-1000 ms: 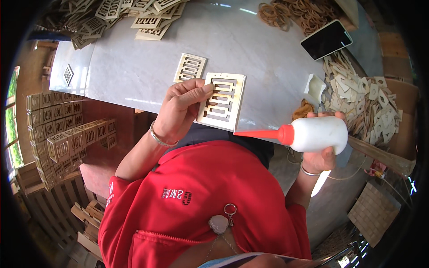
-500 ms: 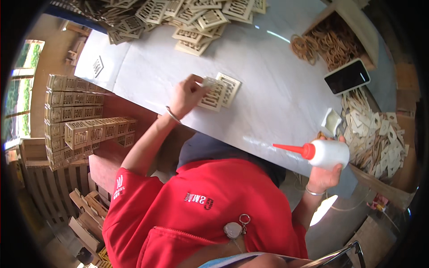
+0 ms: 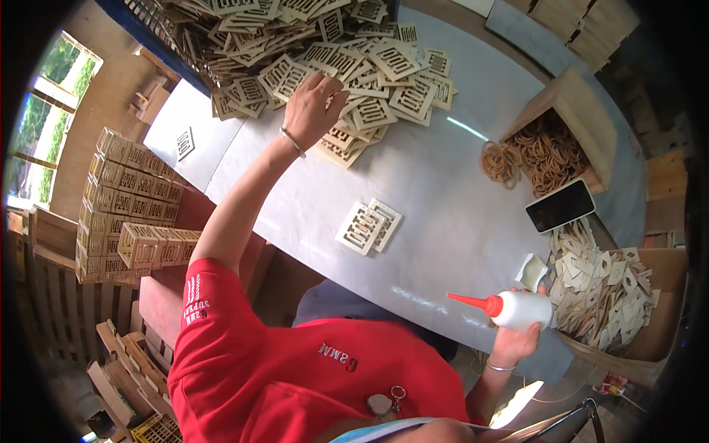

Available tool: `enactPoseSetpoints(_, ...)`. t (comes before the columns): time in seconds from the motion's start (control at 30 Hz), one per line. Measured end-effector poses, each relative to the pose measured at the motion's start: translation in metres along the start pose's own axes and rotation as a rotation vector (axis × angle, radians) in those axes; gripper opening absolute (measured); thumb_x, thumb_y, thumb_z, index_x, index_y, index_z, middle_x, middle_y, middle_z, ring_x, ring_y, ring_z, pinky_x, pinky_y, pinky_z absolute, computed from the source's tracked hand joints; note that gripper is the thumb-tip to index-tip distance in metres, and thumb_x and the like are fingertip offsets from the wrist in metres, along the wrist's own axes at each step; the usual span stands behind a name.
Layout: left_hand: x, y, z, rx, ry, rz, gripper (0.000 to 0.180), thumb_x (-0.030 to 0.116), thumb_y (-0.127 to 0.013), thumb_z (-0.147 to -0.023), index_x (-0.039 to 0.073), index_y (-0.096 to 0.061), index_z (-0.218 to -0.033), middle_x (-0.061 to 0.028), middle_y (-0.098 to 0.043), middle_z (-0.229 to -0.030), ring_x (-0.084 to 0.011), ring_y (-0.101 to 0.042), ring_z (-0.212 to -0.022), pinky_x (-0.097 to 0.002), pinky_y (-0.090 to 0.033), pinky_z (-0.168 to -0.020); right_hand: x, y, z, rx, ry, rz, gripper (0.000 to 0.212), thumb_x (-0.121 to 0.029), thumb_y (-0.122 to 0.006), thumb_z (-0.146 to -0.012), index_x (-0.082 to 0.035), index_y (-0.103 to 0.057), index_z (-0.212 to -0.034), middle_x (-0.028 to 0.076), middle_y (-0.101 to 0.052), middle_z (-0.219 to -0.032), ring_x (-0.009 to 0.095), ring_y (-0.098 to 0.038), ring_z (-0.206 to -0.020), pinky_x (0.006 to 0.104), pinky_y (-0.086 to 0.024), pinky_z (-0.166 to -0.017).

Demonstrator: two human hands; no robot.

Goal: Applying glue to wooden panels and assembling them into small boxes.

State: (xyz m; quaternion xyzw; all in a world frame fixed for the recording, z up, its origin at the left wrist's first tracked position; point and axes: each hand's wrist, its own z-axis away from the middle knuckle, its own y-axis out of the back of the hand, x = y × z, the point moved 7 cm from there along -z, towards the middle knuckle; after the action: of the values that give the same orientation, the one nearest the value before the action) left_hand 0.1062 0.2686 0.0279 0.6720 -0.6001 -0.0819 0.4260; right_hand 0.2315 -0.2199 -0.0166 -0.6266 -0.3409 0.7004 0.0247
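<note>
My left hand is over a heap of thin pale wooden panels with slotted cut-outs. Its fingers are curled down, and their tips are hidden, so whatever they grip does not show. In my right hand is a white glue bottle, lying sideways with its red nozzle pointing left. Between the hands, one slotted panel rests on the grey table, partly overlapping a second panel.
Rubber bands fill a tipped wooden box at the right, near a phone. A bin of small pale pieces stands below, beside a small white block. Assembled slotted boxes are stacked at left. One panel lies apart.
My left hand has left the panel it was touching and moved up to the heap. That panel stays lying over the other. The glue bottle remains in my right hand.
</note>
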Motion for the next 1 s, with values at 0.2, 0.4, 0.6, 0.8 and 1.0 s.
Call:
enactPoseSetpoints(0.2,0.015,-0.042,-0.075,-0.048,-0.221,-0.145,0.026,0.022,-0.064,-0.078,0.01,-0.063,-0.101,-0.009,-0.058,-0.101,-0.0299,-0.054,-0.097,-0.0411,-0.045,-0.083,-0.001,0.0,-0.003,0.043,0.003,-0.021,0.076,-0.039,-0.067,-0.079,-0.003,-0.032,-0.136,0.016,-0.055,-0.115,0.035,-0.052,-0.108,0.0457,-0.039,-0.099)
enactPoseSetpoints(0.4,0.015,-0.077,-0.119,-0.472,0.169,-0.459,0.065,0.054,-0.063,-0.076,0.003,-0.06,-0.116,-0.0134,-0.057,-0.117,-0.026,-0.051,-0.113,-0.0385,-0.04,-0.095,-0.003,0.008,-0.003,0.082,0.032,-0.014,0.076,-0.039,-0.067,-0.079,-0.003,-0.032,-0.136,0.017,-0.056,-0.114,0.035,-0.054,-0.106,0.0457,-0.041,-0.097)
enactPoseSetpoints(0.6,-0.004,-0.092,-0.111,-0.5,0.328,-0.491,0.086,0.068,-0.07,-0.06,-0.001,-0.06,-0.111,-0.0155,-0.063,-0.104,-0.0289,-0.061,-0.1,-0.0376,-0.049,-0.084,0.001,0.016,-0.003,0.069,0.023,-0.026,0.074,-0.037,-0.064,-0.081,-0.001,-0.032,-0.137,0.018,-0.055,-0.115,0.035,-0.052,-0.109,0.0466,-0.039,-0.098)
enactPoseSetpoints(0.8,-0.024,-0.079,-0.092,-0.204,0.426,-0.027,0.064,0.042,-0.08,-0.065,-0.002,-0.057,-0.106,-0.0151,-0.064,-0.09,-0.0271,-0.064,-0.085,-0.0345,-0.05,-0.074,-0.003,0.011,0.002,0.002,0.026,-0.066,0.072,-0.035,-0.062,-0.084,0.0,-0.031,-0.139,0.02,-0.051,-0.12,0.035,-0.05,-0.114,0.0478,-0.036,-0.102)
enactPoseSetpoints(1.0,0.021,-0.056,-0.025,-0.147,0.562,0.818,0.028,0.019,-0.067,-0.083,0.0,-0.058,-0.101,-0.0019,-0.061,-0.078,-0.0111,-0.06,-0.072,-0.025,-0.048,-0.062,-0.007,0.014,0.013,0.048,0.036,-0.067,0.073,-0.035,-0.063,-0.083,0.0,-0.03,-0.138,0.019,-0.052,-0.119,0.034,-0.051,-0.114,0.0471,-0.035,-0.104)
